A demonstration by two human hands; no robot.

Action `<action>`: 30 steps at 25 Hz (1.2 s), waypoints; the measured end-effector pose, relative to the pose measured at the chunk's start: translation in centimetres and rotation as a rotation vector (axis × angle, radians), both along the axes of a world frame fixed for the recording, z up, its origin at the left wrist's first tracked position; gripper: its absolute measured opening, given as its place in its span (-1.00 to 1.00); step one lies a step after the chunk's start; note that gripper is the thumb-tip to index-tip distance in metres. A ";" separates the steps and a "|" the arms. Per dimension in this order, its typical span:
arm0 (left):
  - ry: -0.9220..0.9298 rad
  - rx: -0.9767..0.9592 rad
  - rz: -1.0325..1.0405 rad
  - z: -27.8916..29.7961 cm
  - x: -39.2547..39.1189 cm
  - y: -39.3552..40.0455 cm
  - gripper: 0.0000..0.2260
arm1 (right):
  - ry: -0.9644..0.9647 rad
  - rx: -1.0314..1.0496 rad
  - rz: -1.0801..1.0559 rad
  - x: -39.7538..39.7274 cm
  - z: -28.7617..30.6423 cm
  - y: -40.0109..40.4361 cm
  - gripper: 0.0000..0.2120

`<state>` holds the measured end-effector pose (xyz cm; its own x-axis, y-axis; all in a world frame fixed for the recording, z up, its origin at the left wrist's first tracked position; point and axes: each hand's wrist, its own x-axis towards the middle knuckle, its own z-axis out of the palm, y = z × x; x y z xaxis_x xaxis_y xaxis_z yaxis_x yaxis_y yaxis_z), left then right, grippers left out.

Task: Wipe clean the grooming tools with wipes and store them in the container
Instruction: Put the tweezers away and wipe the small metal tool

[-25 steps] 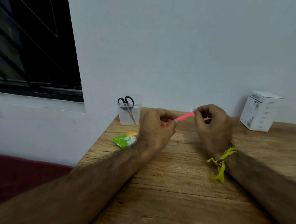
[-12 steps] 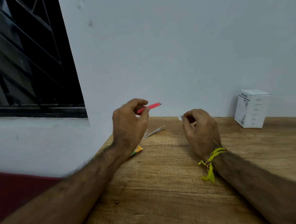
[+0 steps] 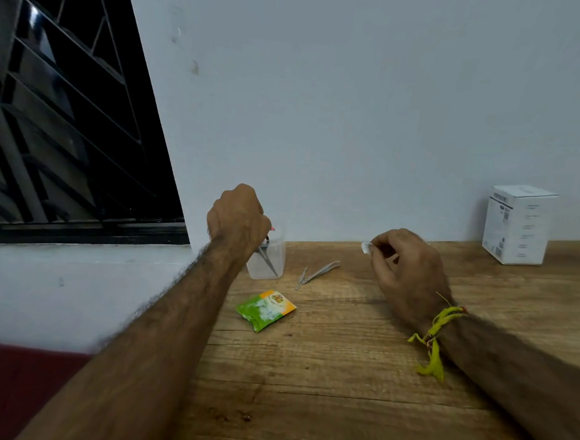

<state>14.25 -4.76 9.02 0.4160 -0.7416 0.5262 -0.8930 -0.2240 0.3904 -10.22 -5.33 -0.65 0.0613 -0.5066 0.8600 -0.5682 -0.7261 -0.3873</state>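
Over the clear plastic container (image 3: pixel 272 259) at the far left edge of the tabletop (image 3: pixel 339 378), the left hand (image 3: pixel 237 216) hangs with its fingers curled closed; a sliver of a pink tool (image 3: pixel 272 229) shows at the fingertips just above the container's rim, and the hand appears to be pinching it, though most of the tool is hidden. Inside the container a pair of scissors (image 3: pixel 268 261) leans, blades down. Just to the right of the container, two thin metal tools (image 3: pixel 317 273) lie on the wood, close together and angled toward each other; they look like tweezers, but their detail is too fine to be sure. In front of the container, nearer the person, lies a green and orange wipe packet (image 3: pixel 266 309), flat on the wood. Well to the right of the container, the right hand (image 3: pixel 405 272) is raised a little off the surface, thumb and fingers pinched on a small white wipe (image 3: pixel 366 247). A yellow-green thread band (image 3: pixel 436 336) is tied at that wrist. Far to the right of the container, against the wall, stands a white box (image 3: pixel 518 223).
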 end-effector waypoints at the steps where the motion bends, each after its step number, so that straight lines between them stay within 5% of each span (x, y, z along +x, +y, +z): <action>1: 0.004 0.027 0.024 -0.3 0.0 -0.4 -0.87 | -0.005 0.002 0.000 0.0 0.0 -0.1 -0.92; 8: -0.135 -0.032 0.042 -1.3 -1.2 -0.1 -0.75 | -0.045 0.008 -0.010 -0.1 0.0 -1.0 -0.94; 13: -0.275 -0.319 -0.312 -1.8 -5.8 3.4 -0.81 | -0.119 -0.002 -0.047 -0.2 0.0 -1.2 -0.96; 17: -0.108 0.129 -0.364 -3.8 -7.3 1.3 -0.88 | -0.283 -0.012 -0.107 -0.7 0.2 -1.4 -0.95; 20: -0.185 0.345 -0.267 -5.5 -7.3 -0.6 -0.78 | -0.357 0.009 -0.136 -1.3 0.2 -1.8 -0.94; 30: -0.214 0.198 -0.327 -8.3 -8.9 -1.8 -0.86 | -0.317 0.073 -0.063 -1.0 0.1 -1.9 -0.90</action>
